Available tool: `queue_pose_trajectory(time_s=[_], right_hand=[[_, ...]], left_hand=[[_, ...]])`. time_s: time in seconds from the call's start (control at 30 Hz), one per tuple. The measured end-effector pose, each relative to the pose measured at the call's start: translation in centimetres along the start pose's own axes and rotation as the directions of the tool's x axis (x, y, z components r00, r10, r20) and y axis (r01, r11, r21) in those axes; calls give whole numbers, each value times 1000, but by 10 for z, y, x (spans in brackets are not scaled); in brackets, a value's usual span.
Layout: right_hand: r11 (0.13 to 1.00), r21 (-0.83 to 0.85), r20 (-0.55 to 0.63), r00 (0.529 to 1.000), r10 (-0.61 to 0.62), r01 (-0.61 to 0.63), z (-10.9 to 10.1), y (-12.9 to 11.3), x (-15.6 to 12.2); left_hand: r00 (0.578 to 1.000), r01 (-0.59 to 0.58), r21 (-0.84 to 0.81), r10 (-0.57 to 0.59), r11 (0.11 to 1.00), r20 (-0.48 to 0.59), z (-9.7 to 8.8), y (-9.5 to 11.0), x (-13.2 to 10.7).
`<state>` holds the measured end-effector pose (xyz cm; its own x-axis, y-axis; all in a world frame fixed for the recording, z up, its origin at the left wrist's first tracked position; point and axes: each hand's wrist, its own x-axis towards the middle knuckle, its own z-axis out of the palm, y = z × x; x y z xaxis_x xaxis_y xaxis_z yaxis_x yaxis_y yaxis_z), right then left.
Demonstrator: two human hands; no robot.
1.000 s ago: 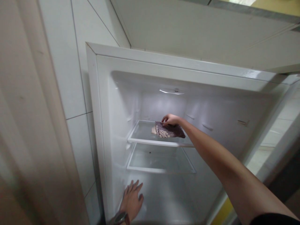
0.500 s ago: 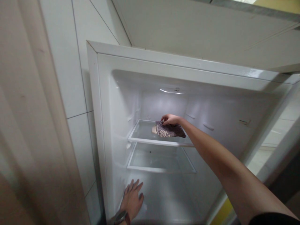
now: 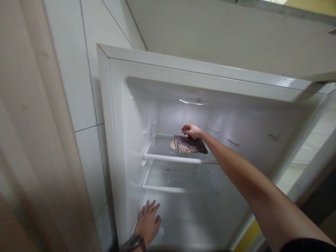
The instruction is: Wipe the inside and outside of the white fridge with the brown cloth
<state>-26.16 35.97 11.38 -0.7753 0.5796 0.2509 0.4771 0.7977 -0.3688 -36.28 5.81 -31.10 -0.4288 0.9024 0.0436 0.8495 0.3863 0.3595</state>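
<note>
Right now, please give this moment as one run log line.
right hand: over patterned cloth on upper shelf | left hand: spread flat, low inside fridge

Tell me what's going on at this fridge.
A person is reaching into an open white fridge. Their right hand sits at the back edge of a dark purple patterned cloth that lies on the upper glass shelf; whether the fingers grip it is unclear. Their left hand, with a wristwatch on it, is pressed flat, fingers spread, on the fridge's white interior below the lower glass shelf.
</note>
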Motion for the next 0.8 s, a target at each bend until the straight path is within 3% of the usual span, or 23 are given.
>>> queue_pose_trajectory(time_s=[0.13, 0.53, 0.8], right_hand=[[1000, -17, -51, 999, 4, -5, -3, -6, -1], [954, -288, 152, 988, -38, 81, 18, -31, -2], [910, -409, 124, 992, -18, 68, 22, -33, -2]], left_hand=[[1000, -1, -6, 1, 1000, 0, 0, 0, 0], [1000, 7, -11, -7, 1000, 6, -2, 1, 0], [1000, -4, -2, 4, 1000, 5, 1, -1, 1]])
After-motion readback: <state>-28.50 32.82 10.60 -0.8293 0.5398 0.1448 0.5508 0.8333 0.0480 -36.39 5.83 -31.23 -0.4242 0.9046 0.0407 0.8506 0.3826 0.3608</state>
